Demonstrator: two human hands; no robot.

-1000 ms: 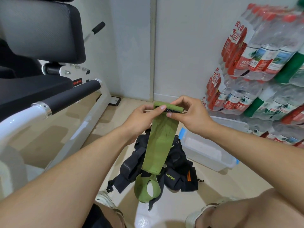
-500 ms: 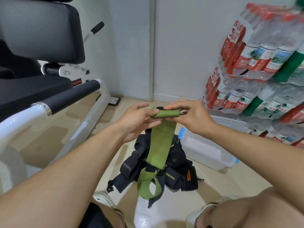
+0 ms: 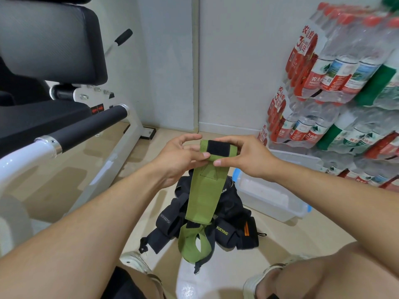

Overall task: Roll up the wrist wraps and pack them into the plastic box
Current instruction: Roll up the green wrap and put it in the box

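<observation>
I hold a green wrist wrap (image 3: 204, 190) upright in front of me. Its top end is folded over into a small roll with a black velcro patch facing me. My left hand (image 3: 180, 156) pinches the roll's left side and my right hand (image 3: 241, 156) pinches its right side. The rest of the wrap hangs down to a thumb loop near the floor. A pile of black wrist wraps (image 3: 235, 229) lies on the floor under it. The clear plastic box (image 3: 269, 197) with blue latches sits on the floor to the right of the pile.
A white gym machine with black pads and a black foam roller (image 3: 90, 126) fills the left. Shrink-wrapped packs of water bottles (image 3: 336, 83) are stacked at the right, just behind the box. My knees and sandals show at the bottom.
The top of the green wrap has been turned over once more, so the roll is thicker and the black velcro patch now faces me. The hanging tail has risen slightly.
</observation>
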